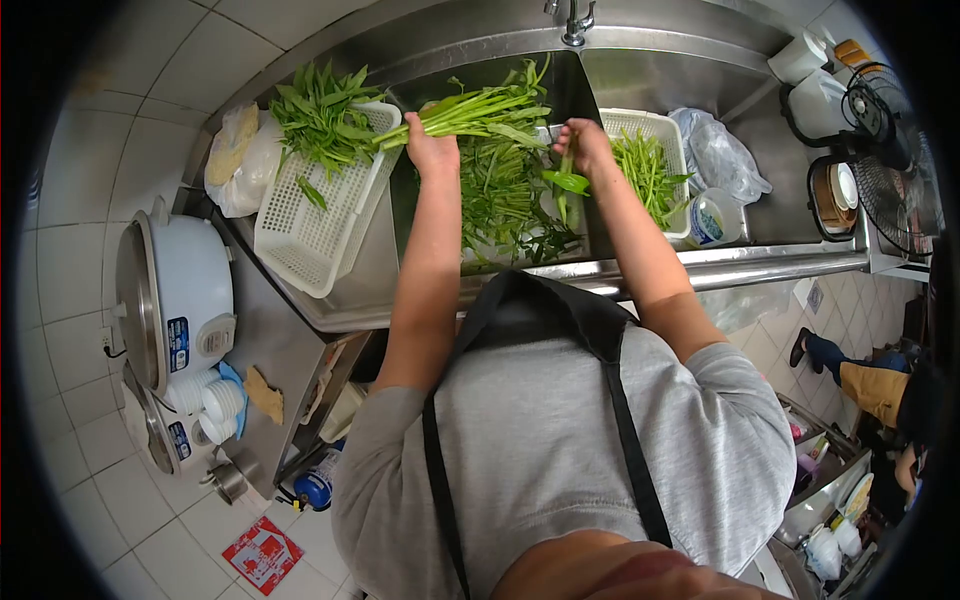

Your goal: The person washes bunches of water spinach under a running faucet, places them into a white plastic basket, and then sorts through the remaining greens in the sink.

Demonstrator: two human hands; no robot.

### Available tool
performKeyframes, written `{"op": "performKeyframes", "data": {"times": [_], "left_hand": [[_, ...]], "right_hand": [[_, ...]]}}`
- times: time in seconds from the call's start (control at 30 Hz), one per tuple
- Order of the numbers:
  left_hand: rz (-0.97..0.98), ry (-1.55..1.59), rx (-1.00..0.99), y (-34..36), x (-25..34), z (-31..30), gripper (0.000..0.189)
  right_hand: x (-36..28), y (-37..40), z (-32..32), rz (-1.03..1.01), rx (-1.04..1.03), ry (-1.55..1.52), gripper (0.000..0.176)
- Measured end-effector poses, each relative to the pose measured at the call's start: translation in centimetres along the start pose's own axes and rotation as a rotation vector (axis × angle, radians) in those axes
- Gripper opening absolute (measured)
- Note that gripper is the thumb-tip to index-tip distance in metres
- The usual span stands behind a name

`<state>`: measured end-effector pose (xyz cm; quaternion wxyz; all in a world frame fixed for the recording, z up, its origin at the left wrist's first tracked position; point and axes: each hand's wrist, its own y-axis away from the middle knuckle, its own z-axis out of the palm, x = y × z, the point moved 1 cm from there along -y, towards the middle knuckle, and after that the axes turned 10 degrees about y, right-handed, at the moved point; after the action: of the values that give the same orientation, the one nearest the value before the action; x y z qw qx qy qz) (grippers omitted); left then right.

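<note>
My left hand (432,152) is closed around the stem ends of a bunch of water spinach (485,115), whose stems stretch to the right over the sink (590,235). In my right hand (586,147), pinched between the fingers, hangs a small green sprig (567,182) with a broad leaf. Below both hands, a pile of loose water spinach (500,195) lies in the sink. To the left, a white perforated basket (325,240) bears a leafy heap (322,118) at its far end. Beside my right hand, another white basket (672,135) holds green stems (643,175).
A steel faucet (575,25) rises behind the sink. Plastic bags (720,155) and a tub (712,218) sit at right, near a black fan (895,160). Rice cookers (190,300) and stacked bowls (218,405) stand at left. Another person's leg (825,355) shows at far right.
</note>
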<state>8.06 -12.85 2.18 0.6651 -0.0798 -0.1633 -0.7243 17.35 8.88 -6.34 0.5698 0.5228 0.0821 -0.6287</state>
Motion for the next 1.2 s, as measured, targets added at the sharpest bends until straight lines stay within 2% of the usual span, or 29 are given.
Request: {"op": "performKeyframes", "data": {"times": [0.07,0.1,0.13,0.2,0.23,0.27,0.33,0.47,0.6,0.67,0.73,0.8,0.87,0.9,0.93,1.0,1.03,1.07,1.13,1.2], "left_hand": [[-0.060,-0.058,-0.025,-0.1,0.8,1.4,0.026],[-0.099,-0.063,-0.036,0.1,1.2,1.9,0.026],[-0.140,-0.067,-0.049,-0.1,1.4,1.7,0.025],[-0.178,-0.027,-0.049,-0.4,1.6,1.7,0.024],[-0.192,-0.029,-0.034,-0.2,1.6,1.9,0.022],[-0.206,-0.031,-0.023,-0.2,1.6,2.3,0.021],[-0.240,-0.031,-0.036,-0.3,1.5,2.4,0.020],[-0.280,-0.029,-0.032,0.0,1.3,2.9,0.017],[-0.230,-0.138,-0.009,-0.4,1.0,3.0,0.019],[-0.151,-0.311,-0.163,-0.5,1.0,3.3,0.017],[-0.135,-0.309,-0.140,-0.7,1.4,3.7,0.015],[-0.216,-0.214,-0.097,-0.5,2.0,4.0,0.014],[-0.252,-0.217,-0.158,-1.1,3.2,3.8,0.014],[-0.282,-0.258,-0.250,-1.1,3.8,4.3,0.013],[-0.311,-0.299,-0.343,-1.1,4.2,4.8,0.013],[-0.314,-0.332,-0.383,-1.0,4.6,5.8,0.012],[-0.316,-0.368,-0.426,-0.9,4.6,6.3,0.011],[-0.317,-0.404,-0.471,-0.7,4.6,6.8,0.011],[-0.309,-0.415,-0.512,-0.6,4.0,7.4,0.010],[-0.299,-0.466,-0.566,-0.6,3.3,7.8,0.011]], "right_hand": [[-2.6,1.4,0.3,-0.297,0.201,0.410,0.014],[-3.5,1.6,0.7,-0.519,0.303,0.639,0.018],[-4.4,2.3,1.4,-0.518,0.305,0.636,0.018],[-6.4,3.6,3.1,-0.866,0.068,0.950,0.017],[-6.8,3.9,3.9,-0.817,0.029,1.088,0.015],[-7.3,4.3,4.7,-0.818,0.035,1.086,0.015],[-7.4,4.9,6.3,-1.005,-0.116,1.172,0.015],[-6.9,5.5,8.0,-1.122,-0.262,1.458,0.014],[-5.8,5.8,8.9,-1.065,-0.303,1.696,0.018],[-4.7,4.6,8.2,-1.072,-0.324,1.659,0.022],[-4.0,3.5,7.4,-0.875,-0.487,1.327,0.027],[-3.6,2.1,6.0,-0.833,-0.526,1.308,0.032],[-3.3,1.0,4.3,-0.233,-0.604,1.141,0.037],[-3.8,1.4,4.1,-0.138,-0.619,1.134,0.032],[-4.2,1.7,4.0,-0.137,-0.618,1.134,0.032],[-4.9,2.7,3.7,-0.151,-0.729,1.238,0.027],[-4.2,2.3,3.8,-0.242,-0.772,1.233,0.021],[-3.9,2.3,3.8,-0.238,-0.772,1.231,0.021],[-3.9,2.7,4.5,-0.447,-0.789,1.394,0.021],[-3.5,2.8,5.5,-0.481,-0.757,1.474,0.022]]}}
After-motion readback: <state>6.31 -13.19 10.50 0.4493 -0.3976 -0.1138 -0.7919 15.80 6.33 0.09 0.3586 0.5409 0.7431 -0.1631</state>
